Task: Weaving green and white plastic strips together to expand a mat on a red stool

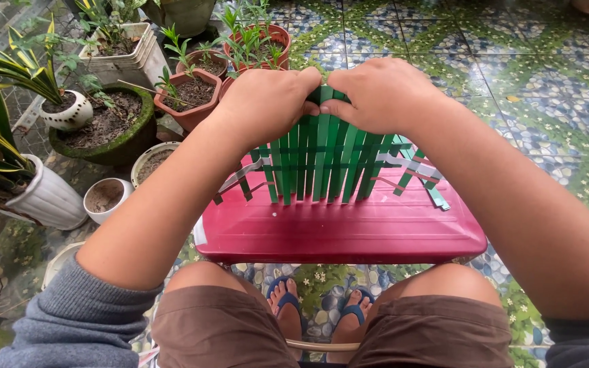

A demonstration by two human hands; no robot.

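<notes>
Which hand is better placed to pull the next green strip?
Probably the right hand: its fingertips already pinch the tops of the green strips on the red stool. The left hand is curled over them like a fist.

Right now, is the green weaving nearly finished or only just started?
Partly done, it looks. The green strips already stand upright in a close row on the red stool. In hand: the left hand and right hand grip their tops together. Left: loose ends at the right stick out unwoven, and few cross strips show.
</notes>
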